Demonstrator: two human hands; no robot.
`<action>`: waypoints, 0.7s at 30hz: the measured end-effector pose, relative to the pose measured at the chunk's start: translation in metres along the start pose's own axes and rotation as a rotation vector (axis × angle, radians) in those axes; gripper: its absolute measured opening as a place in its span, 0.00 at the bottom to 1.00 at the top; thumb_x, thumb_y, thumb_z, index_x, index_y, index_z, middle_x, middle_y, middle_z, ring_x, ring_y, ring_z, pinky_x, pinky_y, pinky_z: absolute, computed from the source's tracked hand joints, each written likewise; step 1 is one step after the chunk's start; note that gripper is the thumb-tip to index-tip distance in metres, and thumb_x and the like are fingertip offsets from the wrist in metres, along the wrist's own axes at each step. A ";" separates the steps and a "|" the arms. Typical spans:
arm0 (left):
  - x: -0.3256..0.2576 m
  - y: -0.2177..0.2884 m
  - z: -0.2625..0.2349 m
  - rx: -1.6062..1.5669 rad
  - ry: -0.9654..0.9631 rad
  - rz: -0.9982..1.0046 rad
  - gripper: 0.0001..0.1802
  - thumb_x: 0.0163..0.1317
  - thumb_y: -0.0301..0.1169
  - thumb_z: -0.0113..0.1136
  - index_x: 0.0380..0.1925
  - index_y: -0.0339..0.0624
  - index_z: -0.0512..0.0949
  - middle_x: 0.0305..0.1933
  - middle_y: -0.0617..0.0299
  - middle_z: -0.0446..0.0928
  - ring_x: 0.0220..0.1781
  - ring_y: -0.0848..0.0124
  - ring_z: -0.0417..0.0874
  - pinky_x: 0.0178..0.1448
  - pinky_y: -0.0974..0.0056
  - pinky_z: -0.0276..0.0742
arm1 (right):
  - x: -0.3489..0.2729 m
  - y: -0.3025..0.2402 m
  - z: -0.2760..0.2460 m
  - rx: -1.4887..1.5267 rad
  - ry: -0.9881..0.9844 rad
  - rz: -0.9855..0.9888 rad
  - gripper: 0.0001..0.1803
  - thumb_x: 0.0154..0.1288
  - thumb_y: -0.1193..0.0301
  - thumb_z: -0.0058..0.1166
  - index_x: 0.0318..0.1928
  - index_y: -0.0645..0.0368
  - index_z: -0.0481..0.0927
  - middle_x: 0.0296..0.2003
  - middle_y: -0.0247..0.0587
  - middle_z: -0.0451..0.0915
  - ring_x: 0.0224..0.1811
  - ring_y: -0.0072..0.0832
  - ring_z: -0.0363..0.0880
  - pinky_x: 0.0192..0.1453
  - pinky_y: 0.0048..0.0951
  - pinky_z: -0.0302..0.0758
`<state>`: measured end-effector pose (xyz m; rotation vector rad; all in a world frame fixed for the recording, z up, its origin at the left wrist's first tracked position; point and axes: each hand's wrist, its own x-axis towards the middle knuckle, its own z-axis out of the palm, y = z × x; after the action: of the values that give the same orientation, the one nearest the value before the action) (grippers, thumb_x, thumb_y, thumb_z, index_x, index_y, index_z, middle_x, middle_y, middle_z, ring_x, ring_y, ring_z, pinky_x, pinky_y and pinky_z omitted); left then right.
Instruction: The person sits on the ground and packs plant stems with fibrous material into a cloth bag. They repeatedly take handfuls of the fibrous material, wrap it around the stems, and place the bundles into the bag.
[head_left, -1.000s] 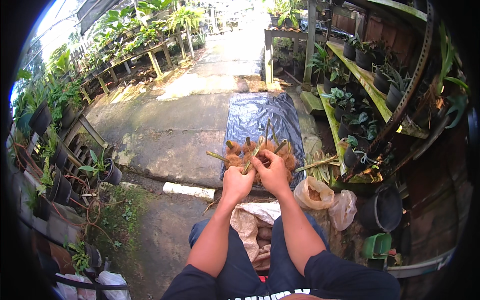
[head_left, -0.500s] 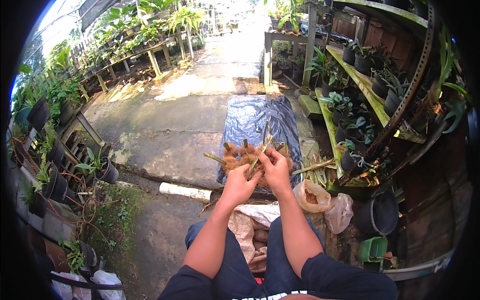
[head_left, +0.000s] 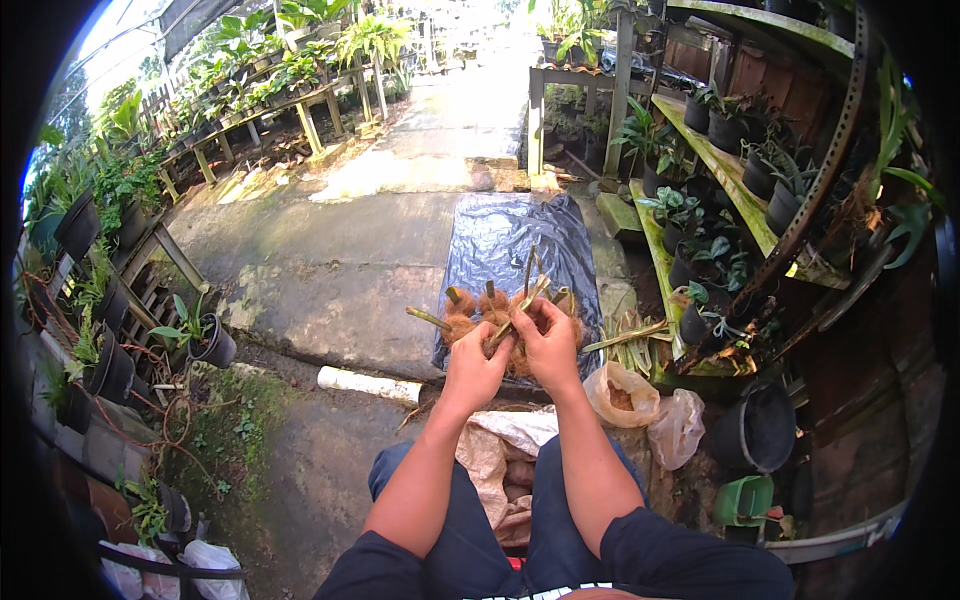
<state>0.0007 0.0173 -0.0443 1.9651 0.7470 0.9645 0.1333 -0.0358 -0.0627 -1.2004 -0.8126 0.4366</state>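
Between both hands is a green-brown plant stem cutting [head_left: 539,288], slanting up to the right. My left hand [head_left: 474,366] pinches its lower end, and my right hand [head_left: 548,345] has its fingers closed around it higher up. Just beyond my hands sit several stem cuttings wrapped in brown fibre [head_left: 459,327], their cut ends poking out of the balls. They rest on a black plastic sheet [head_left: 490,240]. My fingers and hands partly hide the stem and the nearer balls.
An open sack [head_left: 484,455] with brown lumps lies between my legs. To the right are a plastic bag [head_left: 618,393] of brown material, cut stems [head_left: 630,345], a black bucket [head_left: 757,430] and a green container [head_left: 744,498]. A white pipe [head_left: 368,384] lies left; plant shelves flank both sides.
My fingers have shifted slightly along the stem, and its upper part now shows more clearly above my right hand. The wrapped cuttings have stayed in place.
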 end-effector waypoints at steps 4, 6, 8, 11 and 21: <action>0.000 0.001 0.001 -0.085 0.019 0.055 0.20 0.73 0.41 0.66 0.40 0.29 0.79 0.32 0.48 0.81 0.38 0.62 0.82 0.48 0.55 0.78 | 0.000 -0.006 -0.002 -0.018 0.019 0.025 0.15 0.73 0.62 0.65 0.39 0.63 0.82 0.31 0.27 0.79 0.34 0.15 0.73 0.39 0.24 0.71; 0.000 0.007 -0.002 -0.084 0.005 0.079 0.21 0.75 0.42 0.64 0.39 0.29 0.78 0.29 0.51 0.79 0.34 0.66 0.78 0.44 0.55 0.77 | 0.000 -0.005 -0.003 -0.011 0.021 0.046 0.10 0.76 0.67 0.62 0.41 0.61 0.80 0.34 0.26 0.78 0.36 0.13 0.74 0.41 0.22 0.71; 0.001 0.001 -0.003 -0.041 0.009 0.051 0.25 0.78 0.46 0.59 0.35 0.29 0.78 0.25 0.55 0.75 0.31 0.69 0.74 0.39 0.56 0.74 | -0.001 -0.004 -0.001 -0.024 0.033 0.046 0.11 0.77 0.66 0.61 0.41 0.60 0.80 0.34 0.26 0.78 0.35 0.13 0.73 0.40 0.22 0.71; 0.003 -0.014 -0.004 0.010 0.013 -0.005 0.32 0.80 0.51 0.52 0.28 0.29 0.77 0.22 0.45 0.75 0.27 0.49 0.76 0.35 0.47 0.71 | -0.002 0.000 0.004 -0.035 0.018 0.020 0.11 0.78 0.64 0.61 0.41 0.60 0.81 0.33 0.25 0.78 0.35 0.13 0.73 0.39 0.21 0.70; 0.007 -0.018 -0.004 0.090 0.192 0.023 0.34 0.83 0.45 0.45 0.21 0.26 0.73 0.18 0.39 0.72 0.21 0.39 0.74 0.30 0.42 0.65 | -0.008 -0.009 0.009 0.016 -0.038 0.110 0.16 0.76 0.63 0.62 0.46 0.67 0.84 0.38 0.34 0.85 0.41 0.18 0.79 0.49 0.27 0.76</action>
<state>-0.0023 0.0330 -0.0555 1.9803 0.8901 1.1633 0.1204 -0.0378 -0.0559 -1.2289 -0.7762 0.5567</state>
